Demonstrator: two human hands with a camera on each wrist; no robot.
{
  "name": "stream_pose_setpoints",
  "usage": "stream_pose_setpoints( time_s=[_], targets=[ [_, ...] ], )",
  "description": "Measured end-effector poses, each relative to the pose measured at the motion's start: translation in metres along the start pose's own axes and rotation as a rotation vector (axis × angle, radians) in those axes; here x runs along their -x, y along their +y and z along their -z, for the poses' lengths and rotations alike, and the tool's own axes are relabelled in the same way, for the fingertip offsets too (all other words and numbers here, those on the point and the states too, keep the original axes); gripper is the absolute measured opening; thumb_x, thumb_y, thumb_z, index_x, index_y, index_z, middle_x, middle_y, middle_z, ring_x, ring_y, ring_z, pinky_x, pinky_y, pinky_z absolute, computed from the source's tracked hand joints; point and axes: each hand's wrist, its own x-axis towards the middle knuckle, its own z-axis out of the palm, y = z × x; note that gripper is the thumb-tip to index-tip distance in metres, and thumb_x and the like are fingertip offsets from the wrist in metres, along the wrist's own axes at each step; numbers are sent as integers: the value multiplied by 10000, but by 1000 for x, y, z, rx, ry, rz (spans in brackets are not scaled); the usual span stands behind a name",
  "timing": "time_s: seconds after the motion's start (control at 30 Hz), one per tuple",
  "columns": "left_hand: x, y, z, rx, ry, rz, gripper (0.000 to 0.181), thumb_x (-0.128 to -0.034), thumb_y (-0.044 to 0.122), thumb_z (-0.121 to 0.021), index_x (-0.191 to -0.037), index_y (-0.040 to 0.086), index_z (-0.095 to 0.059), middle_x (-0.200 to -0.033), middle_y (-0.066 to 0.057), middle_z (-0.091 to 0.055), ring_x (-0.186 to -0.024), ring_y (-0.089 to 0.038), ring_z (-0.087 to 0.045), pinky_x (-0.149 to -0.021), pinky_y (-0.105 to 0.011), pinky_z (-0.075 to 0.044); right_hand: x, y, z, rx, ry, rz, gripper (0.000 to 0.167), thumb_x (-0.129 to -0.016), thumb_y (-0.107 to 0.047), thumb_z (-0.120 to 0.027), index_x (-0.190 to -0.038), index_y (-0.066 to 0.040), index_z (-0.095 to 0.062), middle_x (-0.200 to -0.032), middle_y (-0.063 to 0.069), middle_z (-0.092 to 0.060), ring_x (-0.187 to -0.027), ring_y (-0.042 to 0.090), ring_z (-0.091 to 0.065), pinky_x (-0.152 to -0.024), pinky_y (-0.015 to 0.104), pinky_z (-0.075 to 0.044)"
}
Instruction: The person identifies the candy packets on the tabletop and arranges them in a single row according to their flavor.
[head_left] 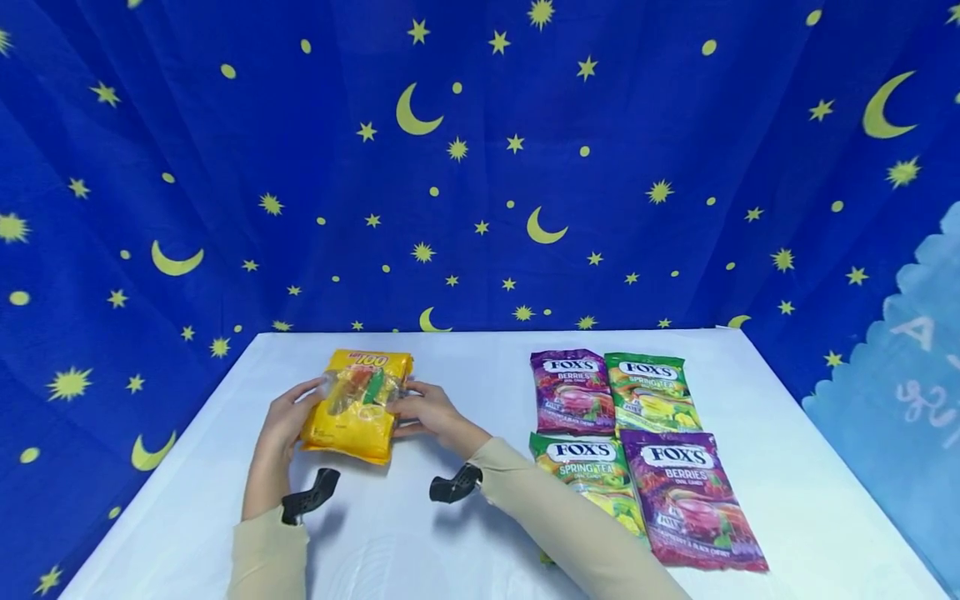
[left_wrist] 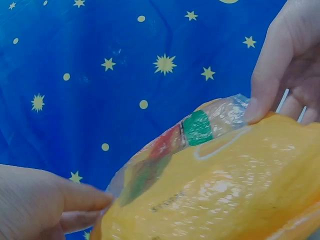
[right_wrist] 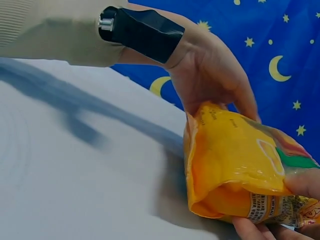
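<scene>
A yellow candy bag (head_left: 347, 429) with a clear window and "100" on its front is held between both hands at the left of the table. The left hand (head_left: 288, 421) grips its left edge, and the right hand (head_left: 435, 412) pinches the right side with thumb above and fingers beneath. In the left wrist view, wrapped candies in red and green show through the window of the yellow bag (left_wrist: 225, 185). The bag is tilted in the right wrist view, its bottom fold and a printed label underneath visible. Whether a second bag lies beneath it I cannot tell.
On the right of the white table (head_left: 420, 550) lie two purple Fox's Berries bags (head_left: 573, 392) and two green Fox's Spring Tea bags (head_left: 652, 392), set in a two-by-two block. The right sleeve (head_left: 570, 525) partly covers the nearer green bag. A blue star-patterned curtain (head_left: 480, 183) stands behind.
</scene>
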Motion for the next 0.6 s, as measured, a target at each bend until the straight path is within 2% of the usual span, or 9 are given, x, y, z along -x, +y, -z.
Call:
stream_pose_setpoints(
  time_s=[0.17, 0.3, 0.37, 0.43, 0.5, 0.53, 0.6],
  targets=[
    [-4, -5, -3, 10, 32, 0, 559, -993, 341, -511, -1483, 102, -388, -1530, -229, -259, -1205, -330, -410, -745, -253, -410, -5, 4, -2, 28, 27, 5, 701, -854, -51, -694, -1446, 71, -339, -1039, 180, -663, -924, 278, -672, -735, 396, -582],
    [-6, -8, -4, 15, 45, -8, 536, -1003, 316, -500, -1480, 97, -393, -1532, -224, -259, -1202, -321, -406, -813, -304, -414, -8, 5, -2, 58, 46, 19, 679, -859, -71, -692, -1433, 78, -360, -1011, 156, -662, -863, 235, -673, -717, 375, -586],
    [-7, -10, -5, 15, 55, -9, 535, -1009, 321, -488, -1483, 96, -386, -1537, -221, -251, -1232, -336, -387, -883, -369, -422, -8, 5, -3, 75, 53, 29, 674, -865, -84, -691, -1432, 76, -363, -1031, 138, -653, -847, 214, -667, -712, 365, -587],
    [-8, -11, -7, 11, 67, -1, 534, -1015, 324, -477, -1488, 99, -377, -1544, -216, -239, -1277, -356, -356, -981, -444, -393, -8, 6, -3, 90, 63, 39, 668, -871, -99, -693, -1428, 78, -369, -1049, 125, -645, -838, 203, -663, -705, 359, -588],
    [-9, -11, -9, 1, 83, 7, 537, -1019, 330, -467, -1494, 101, -363, -1555, -209, -217, -1331, -376, -303, -1076, -524, -301, -8, 7, -4, 111, 70, 49, 661, -879, -124, -692, -1421, 82, -374, -1060, 118, -638, -841, 198, -661, -704, 351, -588],
    [-9, -11, -10, -4, 88, 8, 541, -1021, 332, -462, -1498, 99, -354, -1558, -212, -206, -1348, -386, -279, -1103, -544, -257, -8, 7, -4, 119, 71, 53, 654, -883, -131, -690, -1415, 85, -377, -1062, 115, -636, -841, 197, -661, -703, 349, -588],
    [-9, -11, -11, -14, 99, 14, 539, -1025, 325, -452, -1502, 100, -344, -1560, -214, -198, -1351, -387, -270, -1110, -546, -247, -7, 7, -5, 137, 75, 65, 635, -888, -141, -683, -1396, 98, -386, -1053, 117, -639, -842, 197, -662, -702, 347, -588]
  ],
)
